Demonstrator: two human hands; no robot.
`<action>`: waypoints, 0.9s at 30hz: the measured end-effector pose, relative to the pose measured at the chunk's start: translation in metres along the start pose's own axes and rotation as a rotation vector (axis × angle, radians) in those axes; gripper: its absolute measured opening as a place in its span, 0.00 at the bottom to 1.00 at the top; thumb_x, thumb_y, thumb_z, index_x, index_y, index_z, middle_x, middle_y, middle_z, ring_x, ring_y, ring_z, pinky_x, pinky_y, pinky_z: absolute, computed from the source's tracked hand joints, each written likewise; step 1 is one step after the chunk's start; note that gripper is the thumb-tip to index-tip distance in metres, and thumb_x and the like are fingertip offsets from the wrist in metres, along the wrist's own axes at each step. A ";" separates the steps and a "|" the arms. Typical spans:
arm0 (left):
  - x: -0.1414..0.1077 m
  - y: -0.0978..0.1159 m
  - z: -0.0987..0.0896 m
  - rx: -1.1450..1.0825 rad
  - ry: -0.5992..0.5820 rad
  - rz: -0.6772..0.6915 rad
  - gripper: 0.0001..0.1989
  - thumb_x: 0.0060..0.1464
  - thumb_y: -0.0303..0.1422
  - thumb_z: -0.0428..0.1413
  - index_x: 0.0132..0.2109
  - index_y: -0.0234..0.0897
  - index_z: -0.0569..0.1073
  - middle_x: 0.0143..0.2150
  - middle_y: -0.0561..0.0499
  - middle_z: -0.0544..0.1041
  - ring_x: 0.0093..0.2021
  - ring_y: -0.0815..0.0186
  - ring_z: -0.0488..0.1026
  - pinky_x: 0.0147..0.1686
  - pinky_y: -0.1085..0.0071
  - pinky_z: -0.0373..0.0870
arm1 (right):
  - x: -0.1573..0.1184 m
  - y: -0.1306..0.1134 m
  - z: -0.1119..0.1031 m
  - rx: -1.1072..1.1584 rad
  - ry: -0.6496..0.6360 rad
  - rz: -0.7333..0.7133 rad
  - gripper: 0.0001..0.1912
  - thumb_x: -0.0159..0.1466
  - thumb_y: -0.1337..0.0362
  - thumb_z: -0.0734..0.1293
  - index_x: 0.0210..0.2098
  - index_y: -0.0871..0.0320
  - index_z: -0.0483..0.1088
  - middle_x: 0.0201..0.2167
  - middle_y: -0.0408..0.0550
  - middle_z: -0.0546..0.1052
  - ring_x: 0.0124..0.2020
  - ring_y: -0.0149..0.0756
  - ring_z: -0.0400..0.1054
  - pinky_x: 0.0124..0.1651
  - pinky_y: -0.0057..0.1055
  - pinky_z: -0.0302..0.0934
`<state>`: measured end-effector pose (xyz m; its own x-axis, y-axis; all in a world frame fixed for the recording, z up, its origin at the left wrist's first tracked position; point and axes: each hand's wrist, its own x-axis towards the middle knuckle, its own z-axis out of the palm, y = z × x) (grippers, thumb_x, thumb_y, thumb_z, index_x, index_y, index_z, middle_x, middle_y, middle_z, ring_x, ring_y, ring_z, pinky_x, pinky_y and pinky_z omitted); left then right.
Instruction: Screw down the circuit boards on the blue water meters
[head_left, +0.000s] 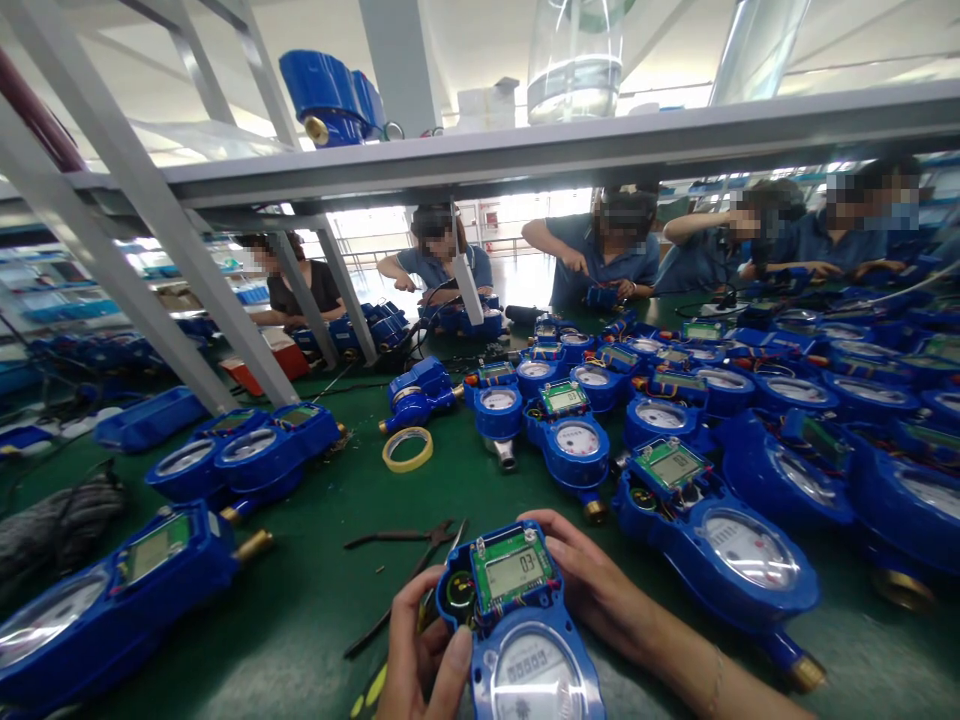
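Green bench (pixel 315 600): uncovered blue meter (pixel 521 622) in hand

We find the meter between the hands, its long axis running away from us, display end farthest. Left hand (pixel 409 665) grips its left side; right hand (pixel 592 580) holds the upper right edge. Its display (pixel 514 577) reads 03 or 0.3; we can read no brand. Pliers (pixel 433 538) lie just beyond, leftward; a tape roll (pixel 409 466) lies farther off.

A green tabletop (pixel 315 525) carries many blue meters (pixel 574 440), a yellow tape roll (pixel 409 463), pliers (pixel 437 537) and a blue tray (pixel 150 420).

Blue mtr (pixel 525 640) w/ green PCB (pixel 491 549); yel. tape (pixel 409 463).
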<state>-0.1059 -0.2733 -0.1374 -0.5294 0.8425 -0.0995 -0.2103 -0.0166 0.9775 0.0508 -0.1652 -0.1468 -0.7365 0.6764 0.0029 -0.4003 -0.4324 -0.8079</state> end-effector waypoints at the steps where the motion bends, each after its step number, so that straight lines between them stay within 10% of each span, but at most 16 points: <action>1: 0.000 0.000 -0.001 0.006 0.000 -0.006 0.30 0.43 0.51 0.61 0.50 0.41 0.65 0.40 0.45 0.80 0.42 0.51 0.78 0.35 0.64 0.76 | 0.000 0.000 0.000 0.002 -0.001 0.001 0.15 0.69 0.60 0.63 0.53 0.55 0.64 0.47 0.51 0.72 0.44 0.38 0.67 0.47 0.34 0.60; 27: 0.001 -0.009 -0.014 0.223 -0.043 0.000 0.31 0.49 0.51 0.56 0.55 0.40 0.59 0.43 0.45 0.78 0.42 0.55 0.77 0.39 0.64 0.71 | -0.001 0.000 -0.002 -0.036 0.031 -0.001 0.17 0.66 0.58 0.67 0.53 0.54 0.66 0.46 0.50 0.73 0.46 0.38 0.68 0.48 0.34 0.61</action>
<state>-0.1159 -0.2794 -0.1492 -0.4931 0.8646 -0.0966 -0.0214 0.0990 0.9949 0.0521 -0.1649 -0.1480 -0.7187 0.6952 -0.0139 -0.3811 -0.4105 -0.8284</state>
